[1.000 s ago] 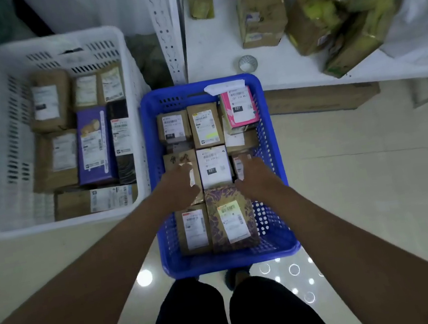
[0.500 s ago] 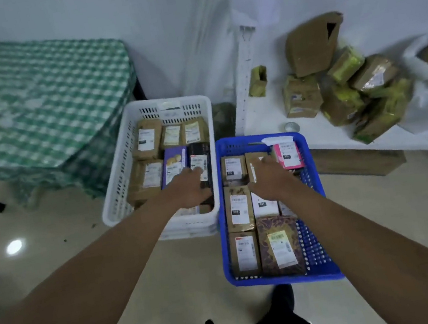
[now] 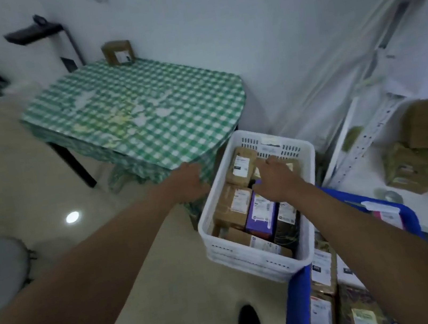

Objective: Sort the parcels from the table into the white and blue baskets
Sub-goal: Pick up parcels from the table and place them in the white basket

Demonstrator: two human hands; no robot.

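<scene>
Parcels [image 3: 244,201] fill the white basket [image 3: 257,263], most lying flat, labels up, long axes running from near rim to far wall. Right hand [image 3: 275,177] hovers over the far ones, fingers loosely spread, gripping nothing. Left hand [image 3: 189,181] rests at the basket's left rim against the checked cloth; its fingers are curled, though on what I cannot tell. These look like light, stiff cardboard boxes, best taken across the short sides. One brown parcel [image 3: 118,53] stands upright on the worktop [image 3: 132,113]'s far edge. Blue basket [image 3: 297,305] sits just beside, lower right.
</scene>
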